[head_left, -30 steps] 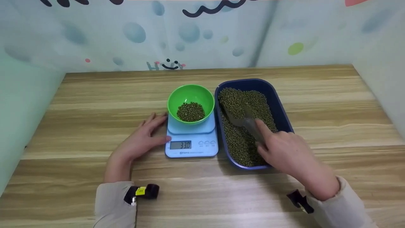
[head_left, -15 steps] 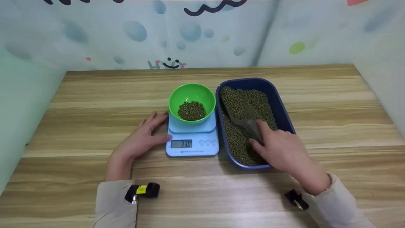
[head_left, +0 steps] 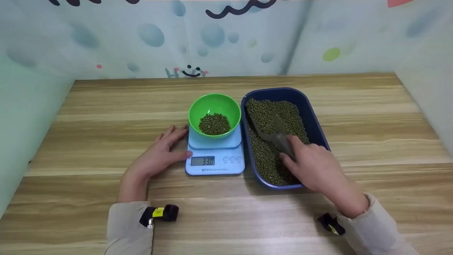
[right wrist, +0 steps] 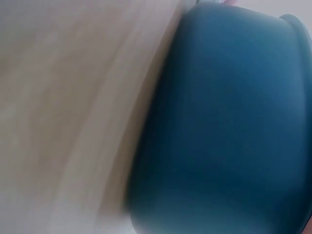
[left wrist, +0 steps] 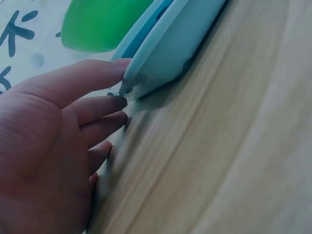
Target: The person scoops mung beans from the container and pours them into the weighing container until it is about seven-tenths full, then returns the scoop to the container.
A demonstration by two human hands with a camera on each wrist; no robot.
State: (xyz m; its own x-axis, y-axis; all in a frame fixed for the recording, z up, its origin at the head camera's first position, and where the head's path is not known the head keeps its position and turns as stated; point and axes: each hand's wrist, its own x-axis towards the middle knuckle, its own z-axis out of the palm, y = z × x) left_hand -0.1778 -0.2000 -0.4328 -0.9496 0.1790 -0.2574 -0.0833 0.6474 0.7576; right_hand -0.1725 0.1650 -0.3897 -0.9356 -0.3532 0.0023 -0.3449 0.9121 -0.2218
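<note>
In the head view my right hand [head_left: 315, 164] grips the handle of a dark grey scoop [head_left: 279, 141], thumb and forefinger along it. The scoop's head is sunk in green mung beans [head_left: 262, 159] that fill much of a dark blue tub [head_left: 313, 122]. Left of the tub, a pale blue kitchen scale [head_left: 216, 168] with a digital readout bears a green bowl [head_left: 198, 111], in which a small heap of beans [head_left: 214, 124] lies. My left hand [head_left: 159, 154] rests beside the scale with relaxed fingers, its thumb at the scale's edge [left wrist: 161, 53] in the left wrist view.
All stands on a wood-grain table [head_left: 106, 106]. A patterned backdrop [head_left: 240, 42] rises behind it, with pale walls at both sides. The tub's outer wall [right wrist: 234, 122] fills much of the right wrist view.
My right hand and forearm have shifted slightly left, and the thumb has moved up along the scoop's handle. The left hand, scale and bowl have stayed in place.
</note>
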